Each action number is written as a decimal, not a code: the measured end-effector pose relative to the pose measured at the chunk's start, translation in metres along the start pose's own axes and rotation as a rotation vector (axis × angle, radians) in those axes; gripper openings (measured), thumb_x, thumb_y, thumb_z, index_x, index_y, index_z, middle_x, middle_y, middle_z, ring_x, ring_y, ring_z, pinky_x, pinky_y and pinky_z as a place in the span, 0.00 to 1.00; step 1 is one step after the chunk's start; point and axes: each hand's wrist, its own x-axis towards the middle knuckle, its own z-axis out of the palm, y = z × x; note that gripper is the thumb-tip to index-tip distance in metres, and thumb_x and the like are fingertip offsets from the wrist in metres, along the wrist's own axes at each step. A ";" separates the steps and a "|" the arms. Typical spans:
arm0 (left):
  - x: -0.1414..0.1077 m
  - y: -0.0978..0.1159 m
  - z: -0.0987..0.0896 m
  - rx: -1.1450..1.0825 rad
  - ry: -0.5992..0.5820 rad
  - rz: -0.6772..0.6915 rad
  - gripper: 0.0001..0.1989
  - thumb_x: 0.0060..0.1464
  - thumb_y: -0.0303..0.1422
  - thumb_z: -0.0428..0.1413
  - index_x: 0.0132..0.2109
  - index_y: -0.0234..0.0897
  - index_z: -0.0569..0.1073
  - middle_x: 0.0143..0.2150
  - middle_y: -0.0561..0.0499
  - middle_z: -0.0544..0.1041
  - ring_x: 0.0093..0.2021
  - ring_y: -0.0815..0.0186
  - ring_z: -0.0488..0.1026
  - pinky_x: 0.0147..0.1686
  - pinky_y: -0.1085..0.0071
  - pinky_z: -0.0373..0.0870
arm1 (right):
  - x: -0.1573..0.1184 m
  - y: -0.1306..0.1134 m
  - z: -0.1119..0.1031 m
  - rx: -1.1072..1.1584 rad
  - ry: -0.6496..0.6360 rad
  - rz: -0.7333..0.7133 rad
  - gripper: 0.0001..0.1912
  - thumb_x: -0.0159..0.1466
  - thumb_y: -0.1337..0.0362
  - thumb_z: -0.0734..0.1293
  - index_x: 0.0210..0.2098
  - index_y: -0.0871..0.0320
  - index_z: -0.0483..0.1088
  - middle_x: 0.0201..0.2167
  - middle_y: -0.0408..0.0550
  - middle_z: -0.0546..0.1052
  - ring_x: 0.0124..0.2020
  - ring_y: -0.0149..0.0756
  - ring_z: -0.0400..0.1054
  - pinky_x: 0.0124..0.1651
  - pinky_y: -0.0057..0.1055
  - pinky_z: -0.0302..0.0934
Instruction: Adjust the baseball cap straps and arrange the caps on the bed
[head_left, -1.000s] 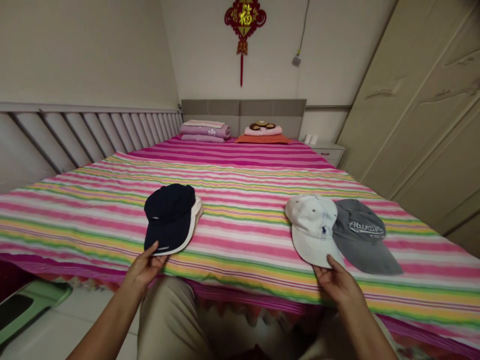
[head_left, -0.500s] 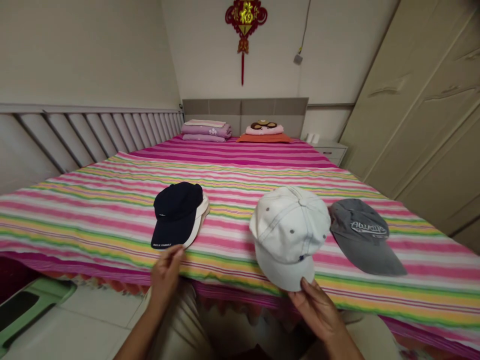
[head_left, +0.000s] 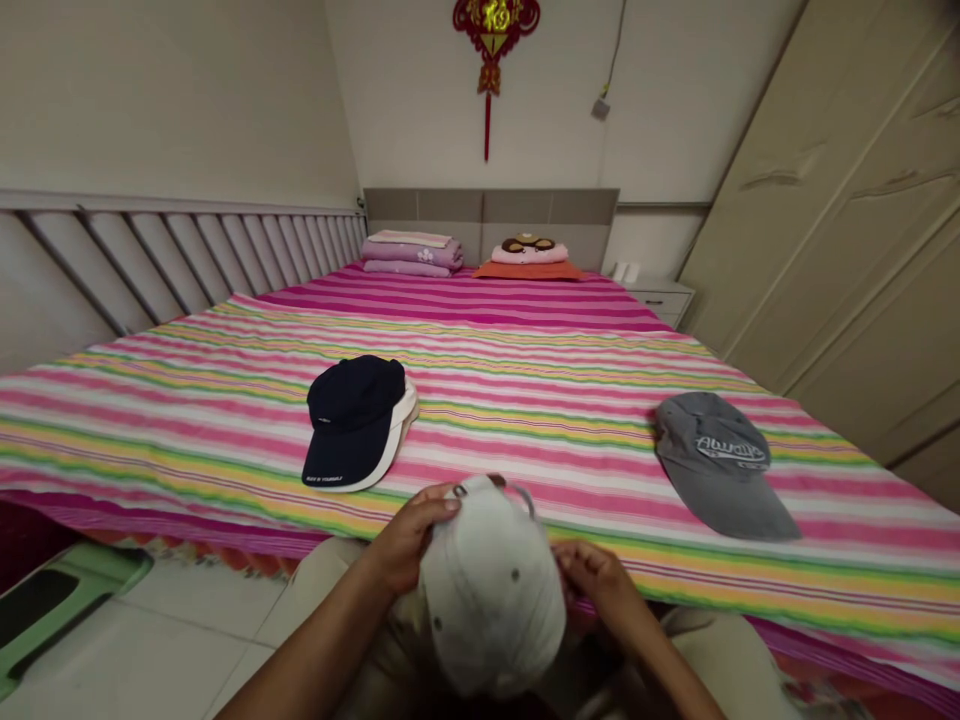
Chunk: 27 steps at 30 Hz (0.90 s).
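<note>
A white baseball cap (head_left: 491, 590) is held up over my lap at the bed's front edge, its back strap end facing away from me. My left hand (head_left: 412, 540) grips its left side, thumb on the fabric near the strap. At its right edge my right hand (head_left: 600, 585) has its fingers pinched together against the cap; what lies between the fingertips is partly hidden. On the bed to the left lies a navy cap (head_left: 352, 410) over a cream one (head_left: 403, 425). To the right rests a grey cap (head_left: 712, 460) with white lettering.
A striped sheet (head_left: 495, 370) covers the bed. Folded purple bedding (head_left: 412, 255) and a pink and orange stack (head_left: 529, 262) sit by the headboard (head_left: 420, 212). A green stool (head_left: 90, 590) stands low on the left, a railing (head_left: 225, 250) runs alongside the bed.
The white cap has come off the bed toward me and turned around, brim no longer facing front. My left hand has moved right from beside the navy cap onto it.
</note>
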 end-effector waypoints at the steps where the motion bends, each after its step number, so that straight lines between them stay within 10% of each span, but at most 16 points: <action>1: 0.000 -0.003 0.003 0.047 -0.026 -0.034 0.07 0.38 0.31 0.61 0.25 0.31 0.73 0.19 0.53 0.71 0.19 0.73 0.65 0.21 0.77 0.60 | 0.004 -0.014 -0.002 0.009 0.045 -0.049 0.13 0.52 0.52 0.66 0.25 0.56 0.71 0.17 0.39 0.70 0.19 0.29 0.61 0.27 0.27 0.57; 5: 0.000 -0.013 0.010 0.184 -0.160 -0.095 0.10 0.40 0.34 0.60 0.28 0.30 0.74 0.22 0.50 0.73 0.21 0.72 0.66 0.24 0.76 0.60 | 0.009 -0.055 0.012 -0.089 -0.034 -0.181 0.18 0.54 0.52 0.65 0.37 0.57 0.71 0.38 0.51 0.75 0.40 0.39 0.66 0.39 0.31 0.59; 10: -0.001 -0.016 0.006 0.224 -0.184 -0.071 0.10 0.34 0.31 0.63 0.28 0.30 0.75 0.21 0.51 0.72 0.21 0.74 0.64 0.23 0.77 0.57 | 0.001 -0.052 0.043 0.062 -0.160 -0.007 0.12 0.52 0.56 0.67 0.24 0.59 0.64 0.13 0.35 0.62 0.13 0.22 0.49 0.17 0.21 0.43; 27: 0.001 -0.028 0.004 0.267 0.029 -0.073 0.15 0.27 0.36 0.65 0.22 0.30 0.73 0.15 0.55 0.67 0.16 0.76 0.58 0.18 0.77 0.50 | -0.002 -0.053 0.050 0.013 -0.105 -0.067 0.13 0.48 0.61 0.69 0.21 0.59 0.60 0.15 0.36 0.58 0.17 0.22 0.46 0.20 0.23 0.40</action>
